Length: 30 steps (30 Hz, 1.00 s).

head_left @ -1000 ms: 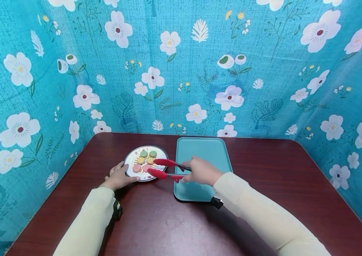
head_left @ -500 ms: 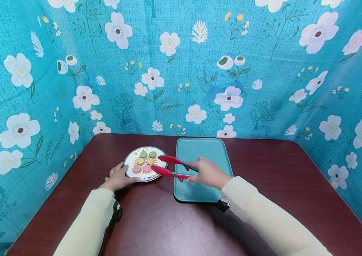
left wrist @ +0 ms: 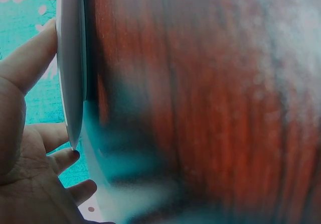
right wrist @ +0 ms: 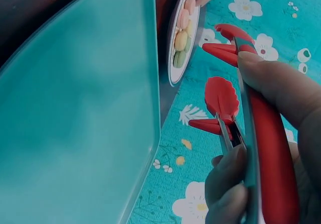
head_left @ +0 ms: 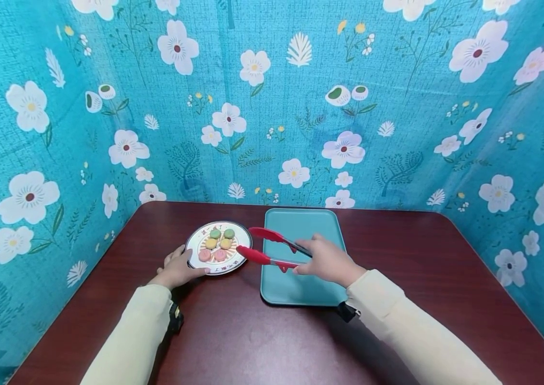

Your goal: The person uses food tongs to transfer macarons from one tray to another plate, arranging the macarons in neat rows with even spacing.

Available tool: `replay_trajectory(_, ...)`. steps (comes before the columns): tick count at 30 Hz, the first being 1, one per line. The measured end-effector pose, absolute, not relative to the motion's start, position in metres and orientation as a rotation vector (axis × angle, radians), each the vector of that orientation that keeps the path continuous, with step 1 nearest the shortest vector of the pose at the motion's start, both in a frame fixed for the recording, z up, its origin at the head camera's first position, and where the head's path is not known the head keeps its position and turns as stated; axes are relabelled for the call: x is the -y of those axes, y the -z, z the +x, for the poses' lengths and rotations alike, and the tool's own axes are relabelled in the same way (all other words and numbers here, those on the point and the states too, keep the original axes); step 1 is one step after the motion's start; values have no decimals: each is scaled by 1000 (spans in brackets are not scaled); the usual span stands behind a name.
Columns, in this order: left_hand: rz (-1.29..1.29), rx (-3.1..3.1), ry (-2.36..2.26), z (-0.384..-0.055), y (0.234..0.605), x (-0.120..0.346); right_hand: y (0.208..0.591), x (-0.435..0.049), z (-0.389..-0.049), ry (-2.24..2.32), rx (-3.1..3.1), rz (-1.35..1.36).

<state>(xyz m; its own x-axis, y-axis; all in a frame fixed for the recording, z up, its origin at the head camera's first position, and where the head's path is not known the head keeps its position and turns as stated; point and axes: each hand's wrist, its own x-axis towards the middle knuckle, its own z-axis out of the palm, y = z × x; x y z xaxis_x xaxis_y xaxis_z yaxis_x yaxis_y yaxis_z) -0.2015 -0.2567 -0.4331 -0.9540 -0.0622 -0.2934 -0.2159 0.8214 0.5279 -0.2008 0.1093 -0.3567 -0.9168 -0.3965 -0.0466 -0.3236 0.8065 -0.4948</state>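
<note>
My left hand (head_left: 177, 269) holds the left rim of a white round plate (head_left: 200, 235), thumb on the near edge. In the left wrist view, the plate (left wrist: 70, 63) appears edge-on against the thumb and fingers. Pairs of green (head_left: 215, 233), yellow (head_left: 211, 243) and pink macarons (head_left: 205, 255) sit on it. My right hand (head_left: 327, 260) grips red-tipped tongs (head_left: 259, 257) over a teal tray. Their two red tips stand apart with nothing between them, beside the plate's right rim. The right wrist view shows the tongs' red handle (right wrist: 273, 158) under my thumb.
The teal rectangular tray (head_left: 300, 219) lies right of the plate on a dark red-brown table (head_left: 262, 342). Blue flowered cloth (head_left: 272, 107) hangs behind and at both sides.
My right hand has moved the tongs to the right, so their tips have left the space over the macarons. The left hand stays at the plate, which has not shifted.
</note>
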Motion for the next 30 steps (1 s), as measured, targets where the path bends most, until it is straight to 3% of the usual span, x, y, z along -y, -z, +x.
replay_trajectory(30,-205,-2747,-819,-201,432,257,362,-160,-199,813,-2937,-374)
